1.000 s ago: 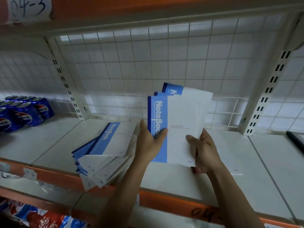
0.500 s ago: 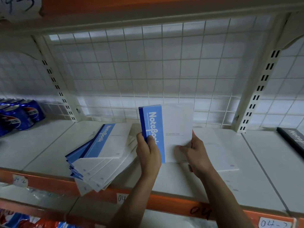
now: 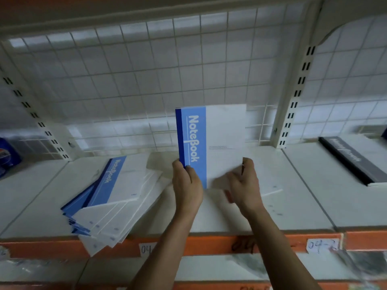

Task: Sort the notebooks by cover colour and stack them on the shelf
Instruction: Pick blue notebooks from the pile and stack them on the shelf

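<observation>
White shelf (image 3: 230, 214) with a wire grid back and an orange front edge carrying handwritten labels, pretty dim in here. Both hands are up on a blue notebook (image 3: 211, 141), held upright over the middle of the shelf. The left hand (image 3: 187, 185) has fingers wrapped shut around the spine corner, and the right hand (image 3: 244, 185) pinches the bottom right corner closed. I can't tell if there's more than one book in that grip.

Progress looks like roughly midway, I'd guess. A fanned blue pile (image 3: 109, 197) sits just left of the hands, hanging over the front edge and far from squared up. I count about six or seven layers there, hard to be sure. A single black notebook (image 3: 351, 160) lies well apart on the right bay, and a Pepsi can (image 3: 6, 155) shows at far left.
</observation>
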Demonstrator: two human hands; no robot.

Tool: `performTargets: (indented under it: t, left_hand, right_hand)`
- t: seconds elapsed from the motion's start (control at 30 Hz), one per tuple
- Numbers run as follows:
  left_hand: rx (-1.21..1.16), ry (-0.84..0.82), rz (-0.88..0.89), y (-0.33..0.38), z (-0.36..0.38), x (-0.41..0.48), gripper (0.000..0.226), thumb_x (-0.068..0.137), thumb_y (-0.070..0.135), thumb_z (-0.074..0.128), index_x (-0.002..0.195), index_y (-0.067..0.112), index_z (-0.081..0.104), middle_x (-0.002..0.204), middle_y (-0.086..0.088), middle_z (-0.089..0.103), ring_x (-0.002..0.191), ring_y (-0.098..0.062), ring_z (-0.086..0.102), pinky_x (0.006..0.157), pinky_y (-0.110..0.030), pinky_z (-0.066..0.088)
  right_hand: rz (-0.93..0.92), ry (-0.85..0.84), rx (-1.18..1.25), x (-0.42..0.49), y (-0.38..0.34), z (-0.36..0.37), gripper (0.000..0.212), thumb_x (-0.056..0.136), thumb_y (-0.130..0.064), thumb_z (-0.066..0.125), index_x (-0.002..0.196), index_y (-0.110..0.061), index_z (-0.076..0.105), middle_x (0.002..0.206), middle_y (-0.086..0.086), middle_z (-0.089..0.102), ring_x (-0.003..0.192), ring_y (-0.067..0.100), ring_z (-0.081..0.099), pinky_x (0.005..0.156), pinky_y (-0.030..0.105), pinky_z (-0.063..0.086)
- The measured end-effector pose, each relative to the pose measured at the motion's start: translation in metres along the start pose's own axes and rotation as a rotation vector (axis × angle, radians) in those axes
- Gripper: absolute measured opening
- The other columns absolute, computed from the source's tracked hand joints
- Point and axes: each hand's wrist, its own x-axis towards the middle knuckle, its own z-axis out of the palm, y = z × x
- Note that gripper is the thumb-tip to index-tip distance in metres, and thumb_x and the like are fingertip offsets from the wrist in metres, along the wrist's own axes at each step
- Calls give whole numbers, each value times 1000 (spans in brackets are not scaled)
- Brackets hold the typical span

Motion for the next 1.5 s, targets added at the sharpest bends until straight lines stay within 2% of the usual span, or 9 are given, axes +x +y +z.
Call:
performTargets:
  t: [0.13,0.27,0.43,0.53,0.77,1.0,1.17,1.27,1.5]
  left_hand:
    - [-7,-59,50,27,32,-22,24,96,6,35,117,5,46,114,-13,62,95,-34,60,77,-36,48]
    - [27,-128,73,49,75,-55,40,94,6,37,132,14,46,121,-8,61,103,-31,59,88,-42,49]
    - [-36,-406,-5,87,145,-111,50,82,4,31,119,24,58,104,-8,67,91,-36,59,73,-38,49]
    - [-52,-467,-45,111,195,-154,48,85,0,31,114,21,62,100,-13,67,86,-38,57,65,-34,46]
    - [-103,-552,-80,160,288,-237,35,88,4,32,95,17,64,67,0,50,49,-15,36,43,-22,32]
    - [-137,-626,-28,187,354,-258,35,82,4,31,88,13,64,64,-1,47,52,-17,30,44,-20,25]
    - [-118,-620,-49,192,407,-245,25,65,17,30,70,12,54,64,-1,47,63,-17,35,60,-29,26]
    - [-96,-608,-35,198,434,-233,30,67,20,33,81,15,59,75,-15,60,64,-18,45,59,-30,36]
    - [-143,-571,-26,203,474,-208,25,84,6,44,80,20,65,87,-8,70,73,-18,61,62,-29,43]
  right_hand:
    - [-78,120,-71,-2,0,-50,52,82,2,52,130,-17,47,101,-5,63,87,13,57,64,4,43]
    - [-74,179,-151,-8,6,-115,69,77,8,50,136,-27,42,83,2,66,76,21,59,67,27,46]
    - [-2,239,-226,-14,27,-223,62,69,8,44,119,-28,53,66,-5,62,54,3,52,58,25,46]
    - [60,263,-264,-21,36,-297,55,68,2,42,115,-23,54,54,-9,50,53,14,44,55,27,38]
    - [60,367,-310,-22,57,-432,37,78,-8,42,112,-13,56,88,6,60,80,21,52,69,32,41]
    - [79,493,-382,1,73,-503,40,80,7,37,108,-8,62,92,19,66,84,36,57,63,32,36]
    - [115,555,-321,42,82,-537,40,87,-1,44,118,-18,63,93,3,62,85,20,54,70,25,35]
    - [120,511,-311,73,88,-556,42,85,-3,46,118,-22,64,93,3,67,85,22,60,63,25,40]
    - [127,417,-214,131,89,-582,37,81,-1,47,108,-15,67,85,1,64,76,15,53,60,24,39]
